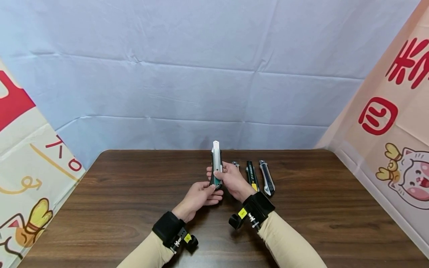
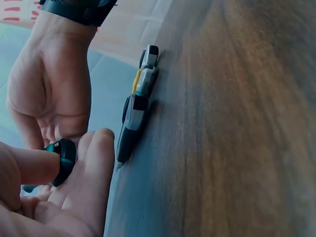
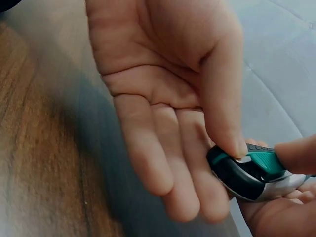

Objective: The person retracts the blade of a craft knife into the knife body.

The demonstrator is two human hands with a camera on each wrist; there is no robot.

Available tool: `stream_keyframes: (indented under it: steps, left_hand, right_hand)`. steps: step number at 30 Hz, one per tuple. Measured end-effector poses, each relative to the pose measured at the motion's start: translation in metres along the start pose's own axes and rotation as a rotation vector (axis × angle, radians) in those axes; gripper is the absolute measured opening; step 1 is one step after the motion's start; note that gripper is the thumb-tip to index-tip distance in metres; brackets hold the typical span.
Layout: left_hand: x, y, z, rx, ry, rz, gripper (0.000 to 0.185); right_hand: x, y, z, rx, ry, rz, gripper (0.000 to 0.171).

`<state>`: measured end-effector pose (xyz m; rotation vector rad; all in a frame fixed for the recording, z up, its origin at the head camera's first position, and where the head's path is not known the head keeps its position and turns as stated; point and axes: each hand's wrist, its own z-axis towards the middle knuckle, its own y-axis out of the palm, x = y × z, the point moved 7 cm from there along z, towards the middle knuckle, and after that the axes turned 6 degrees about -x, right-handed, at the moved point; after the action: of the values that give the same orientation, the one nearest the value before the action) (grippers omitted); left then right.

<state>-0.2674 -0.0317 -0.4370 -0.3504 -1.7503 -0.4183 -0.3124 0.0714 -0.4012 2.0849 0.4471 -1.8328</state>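
Note:
A utility knife [image 1: 216,163], silver with a black and green body, is held upright over the table, its silver end pointing away from me. My left hand [image 1: 197,197] pinches its lower end between thumb and fingers. Higher up, my right hand [image 1: 234,180] grips it, the thumb on its face. In the right wrist view, the right thumb [image 3: 298,154] touches the ridged green slider [image 3: 266,163], and the left hand [image 3: 163,89] has its thumb on the black end. Fingers hide part of the knife in the left wrist view.
Right of the hands lie a black and yellow cutter [image 1: 251,175], a silver and black cutter [image 1: 267,178] and another cutter [image 1: 236,164] partly hidden by the right hand. The brown wooden table [image 1: 110,208] ends at a pale cloth backdrop [image 1: 201,93]. Printed cloths hang on both sides.

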Motion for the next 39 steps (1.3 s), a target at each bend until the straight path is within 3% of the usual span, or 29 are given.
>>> stream_keyframes:
  steps: [6, 14, 29, 39]
  left_hand:
    - [-0.001, 0.002, -0.003, -0.029, 0.010, -0.013, 0.042]
    - [-0.002, -0.003, -0.003, 0.016, 0.026, -0.011, 0.040]
    - [0.000, -0.006, -0.004, 0.081, 0.015, 0.053, 0.040]
    - [0.000, -0.006, -0.005, 0.088, 0.009, 0.051, 0.039]
  right_hand:
    - [0.000, -0.004, 0.000, 0.002, 0.001, -0.009, 0.047]
    - [0.005, -0.002, -0.004, -0.011, -0.015, -0.050, 0.042]
    - [0.010, -0.001, -0.005, 0.082, 0.006, -0.031, 0.036]
    - [0.010, 0.000, -0.006, 0.077, 0.019, -0.029, 0.036]
